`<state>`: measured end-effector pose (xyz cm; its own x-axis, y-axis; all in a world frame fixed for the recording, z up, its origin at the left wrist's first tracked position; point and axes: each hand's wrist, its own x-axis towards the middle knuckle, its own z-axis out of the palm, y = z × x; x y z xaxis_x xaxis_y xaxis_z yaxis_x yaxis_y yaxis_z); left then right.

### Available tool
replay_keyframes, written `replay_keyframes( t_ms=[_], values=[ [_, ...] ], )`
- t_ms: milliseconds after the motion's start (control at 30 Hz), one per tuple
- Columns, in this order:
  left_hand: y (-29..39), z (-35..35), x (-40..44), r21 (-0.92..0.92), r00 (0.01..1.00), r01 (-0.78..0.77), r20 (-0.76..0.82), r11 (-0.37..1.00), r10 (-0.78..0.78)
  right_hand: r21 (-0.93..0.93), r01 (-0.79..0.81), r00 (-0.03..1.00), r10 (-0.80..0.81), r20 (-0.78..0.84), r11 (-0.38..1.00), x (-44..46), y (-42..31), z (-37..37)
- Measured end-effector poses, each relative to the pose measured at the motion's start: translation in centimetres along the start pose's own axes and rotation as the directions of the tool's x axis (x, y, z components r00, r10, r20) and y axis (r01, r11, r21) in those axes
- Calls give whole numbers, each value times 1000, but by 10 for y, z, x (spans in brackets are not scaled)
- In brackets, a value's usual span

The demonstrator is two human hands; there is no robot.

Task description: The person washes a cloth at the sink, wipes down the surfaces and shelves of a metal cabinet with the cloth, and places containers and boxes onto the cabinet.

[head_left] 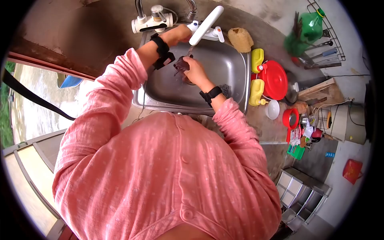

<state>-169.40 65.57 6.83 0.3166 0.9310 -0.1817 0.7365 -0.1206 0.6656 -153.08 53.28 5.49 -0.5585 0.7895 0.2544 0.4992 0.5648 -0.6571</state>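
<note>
Over the steel sink (236,68), my right hand (195,71) holds a dark, wet-looking item (181,66) under the white spout (206,25). Water runs from the spout's end onto it. My left hand (179,34) is at the left side of the white tap (194,26), its fingers wrapped round the knob there, partly hidden. Below my right wrist, a grey scouring pad (225,90) lies in the sink's near right corner.
A second faucet (153,23) stands at the back left. Right of the sink are a sponge (240,39), yellow bottles (257,92), a red lid (274,80) and a white bowl (272,109). Knives and a green bottle (312,26) hang on a wall rack.
</note>
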Motion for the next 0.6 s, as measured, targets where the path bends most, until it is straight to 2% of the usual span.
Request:
replay_keyframes(
  t_ms=[33, 67, 100, 200, 233, 267, 300, 333, 367, 433, 500, 567, 600],
  values=[
    [-3, 6, -1, -320, 999, 35, 26, 947, -28, -2, -2, 1000, 2, 0, 1000, -1, 4, 2],
    [-3, 9, -4, -605, 997, 73, 59, 793, -47, 31, -68, 997, 69, -18, 997, -1, 2, 2],
    [-4, 11, -7, -824, 994, 112, 97, 555, -56, 66, -133, 990, 135, -32, 989, -1, 0, 1],
    [2, 12, -62, -835, 922, 370, 275, 407, -273, 88, -122, 986, 132, -106, 989, -7, -9, -7],
    [10, 19, -86, -891, 873, 411, 324, 192, -364, 89, -121, 985, 130, -109, 989, -8, -12, -12],
    [-4, 33, -101, -857, 793, 511, 498, -63, -351, 35, 18, 996, -14, -91, 999, -11, -15, -18],
    [-9, 53, -116, -817, 756, 522, 576, -245, -310, -15, 155, 986, -156, -58, 988, -15, -20, -22],
    [2, 64, -130, -676, 683, 534, 699, -507, -211, -57, 174, 984, -175, -12, 983, -19, -27, -26],
    [-9, 89, -137, -628, 706, 531, 699, -570, -113, -54, 172, 985, -172, -8, 984, -23, -36, -28],
    [18, 97, -153, -795, 853, 435, 514, -422, -89, 3, 302, 953, -301, 41, 953, -31, -51, -30],
    [13, 108, -143, -734, 834, 466, 551, -494, -32, 58, 344, 937, -347, 48, 937, -43, -59, -25],
    [6, 123, -137, -715, 822, 486, 569, -503, -14, 134, 330, 941, -337, 33, 934, -52, -60, -24],
    [-2, 133, -135, -718, 822, 444, 564, -536, -75, 137, 329, 941, -337, 40, 934, -55, -60, -25]
  ],
)
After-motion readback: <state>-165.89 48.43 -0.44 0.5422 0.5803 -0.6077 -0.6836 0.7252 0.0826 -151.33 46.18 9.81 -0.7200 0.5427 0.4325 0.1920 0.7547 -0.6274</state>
